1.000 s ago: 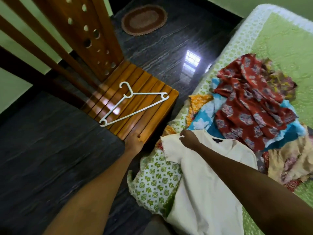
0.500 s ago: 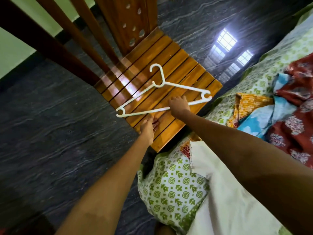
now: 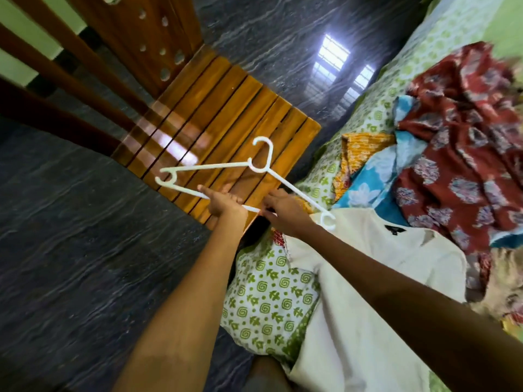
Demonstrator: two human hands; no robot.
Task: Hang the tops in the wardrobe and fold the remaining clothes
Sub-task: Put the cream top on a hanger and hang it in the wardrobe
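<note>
Step in hand, by my read: hanger pickup, ahead of hanging the first top.

- White plastic clothes hanger (image 3: 226, 176) is off the slatted wooden chair seat (image 3: 226, 108), held just above its near edge, hook pointing far.
- Left hand (image 3: 223, 203) grips the hanger's bottom bar, fingers curled round it, one finger stretched along the bar to the left.
- Right hand (image 3: 285, 209) holds the same bar just right of the left hand; fingers look pinched on it, but the exact contact is partly hidden by the hand.
- Cream short-sleeved top (image 3: 368, 278) lies flat on the bed with the green-and-white printed sheet (image 3: 263, 306), neckline far, just right of the hanger's right end. Nothing is threaded into it yet.
- Remaining clothes are piled further right on the bed: dark red floral cloth (image 3: 458, 154), blue floral cloth (image 3: 376, 176), orange patterned cloth (image 3: 359, 145). None folded.

Next move calls for: bring the hanger over the cream top, free one hand to open the neckline, feed one hanger arm into a shoulder, then the other. Wardrobe is not in view.

Writing: small dark neck label (image 3: 393, 230) inside the collar, too small to read. No other brands or text visible.
</note>
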